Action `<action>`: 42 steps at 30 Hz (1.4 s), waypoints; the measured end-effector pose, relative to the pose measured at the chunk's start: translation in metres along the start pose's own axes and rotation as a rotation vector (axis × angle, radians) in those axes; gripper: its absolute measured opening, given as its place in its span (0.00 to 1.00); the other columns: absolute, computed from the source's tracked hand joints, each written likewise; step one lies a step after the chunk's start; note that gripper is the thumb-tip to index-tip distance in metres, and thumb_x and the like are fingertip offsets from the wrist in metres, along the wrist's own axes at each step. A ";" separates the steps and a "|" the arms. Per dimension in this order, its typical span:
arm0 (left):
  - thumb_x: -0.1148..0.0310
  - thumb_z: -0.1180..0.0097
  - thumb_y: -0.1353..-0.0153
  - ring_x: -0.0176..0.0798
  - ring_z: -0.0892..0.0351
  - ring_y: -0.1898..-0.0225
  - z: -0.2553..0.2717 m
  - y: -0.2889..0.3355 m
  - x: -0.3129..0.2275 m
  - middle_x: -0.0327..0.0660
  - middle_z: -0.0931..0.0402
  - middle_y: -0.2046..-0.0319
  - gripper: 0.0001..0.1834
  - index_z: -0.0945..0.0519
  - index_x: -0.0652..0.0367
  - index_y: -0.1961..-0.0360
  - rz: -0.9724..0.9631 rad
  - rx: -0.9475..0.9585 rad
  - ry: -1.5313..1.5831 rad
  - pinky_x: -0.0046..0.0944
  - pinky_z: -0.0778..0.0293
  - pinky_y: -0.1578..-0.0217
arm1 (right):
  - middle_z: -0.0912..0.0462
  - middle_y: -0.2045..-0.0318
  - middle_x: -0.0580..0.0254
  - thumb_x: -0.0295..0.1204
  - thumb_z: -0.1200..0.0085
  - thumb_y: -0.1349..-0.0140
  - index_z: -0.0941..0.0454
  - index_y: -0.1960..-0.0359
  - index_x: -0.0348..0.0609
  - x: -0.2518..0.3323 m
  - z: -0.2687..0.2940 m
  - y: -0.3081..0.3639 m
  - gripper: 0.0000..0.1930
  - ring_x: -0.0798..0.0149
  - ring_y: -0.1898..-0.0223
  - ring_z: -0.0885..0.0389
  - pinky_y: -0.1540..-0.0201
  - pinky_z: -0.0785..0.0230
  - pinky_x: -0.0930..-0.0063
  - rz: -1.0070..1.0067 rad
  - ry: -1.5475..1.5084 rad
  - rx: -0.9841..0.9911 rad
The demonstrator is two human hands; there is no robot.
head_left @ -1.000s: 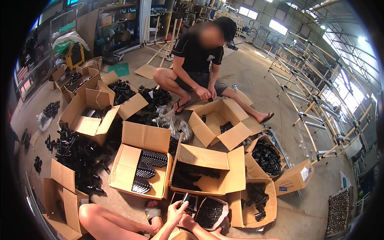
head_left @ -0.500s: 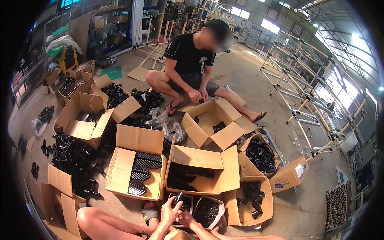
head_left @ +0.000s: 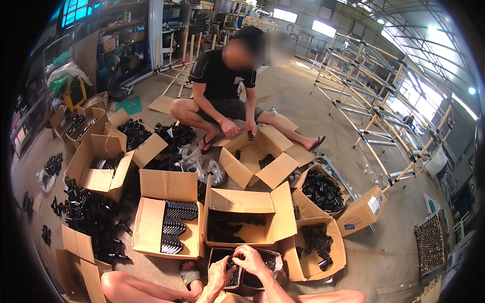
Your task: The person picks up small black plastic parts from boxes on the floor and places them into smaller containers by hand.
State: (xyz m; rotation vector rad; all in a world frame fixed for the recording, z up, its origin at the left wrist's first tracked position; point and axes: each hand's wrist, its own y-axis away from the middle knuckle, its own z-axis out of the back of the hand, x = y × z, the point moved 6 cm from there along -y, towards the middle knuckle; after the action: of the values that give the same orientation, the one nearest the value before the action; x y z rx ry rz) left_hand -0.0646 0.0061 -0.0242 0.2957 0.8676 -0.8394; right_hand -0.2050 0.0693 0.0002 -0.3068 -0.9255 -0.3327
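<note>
My left hand (head_left: 218, 272) and my right hand (head_left: 252, 260) meet low in the view, over a small open box of black plastic parts (head_left: 270, 262) between my bare knees. The fingers of both hands curl around a small black part (head_left: 231, 262) held just above the box. Directly beyond my hands stands a large open cardboard box (head_left: 247, 202) with dark parts at its bottom. To its left another open carton (head_left: 151, 222) holds neat rows of black ribbed parts (head_left: 174, 227).
A person in a black shirt (head_left: 220, 76) sits across the floor, hands at an open box (head_left: 262, 166). More cartons of black parts (head_left: 321, 189) lie on the right, a loose black pile (head_left: 91, 217) on the left, and metal pipe racks (head_left: 374, 116) at the far right.
My hands have come down from chest height into the small box. The view has tilted so the person opposite sits lower and larger.
</note>
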 end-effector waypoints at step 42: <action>0.63 0.33 0.42 0.41 0.17 0.73 0.029 -0.002 -0.001 0.51 0.17 0.71 0.23 0.19 0.60 0.47 0.194 -0.060 0.255 0.38 0.23 0.70 | 0.20 0.51 0.65 0.32 0.44 0.31 0.30 0.39 0.43 -0.079 -0.101 0.057 0.20 0.68 0.50 0.21 0.41 0.29 0.72 -0.661 -1.474 0.232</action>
State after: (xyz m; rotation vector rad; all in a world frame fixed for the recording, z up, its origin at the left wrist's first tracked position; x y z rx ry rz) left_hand -0.0504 -0.0104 -0.0053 0.4333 1.0808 -0.6017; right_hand -0.1528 0.0927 -0.1283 0.0418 -2.5165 -0.6015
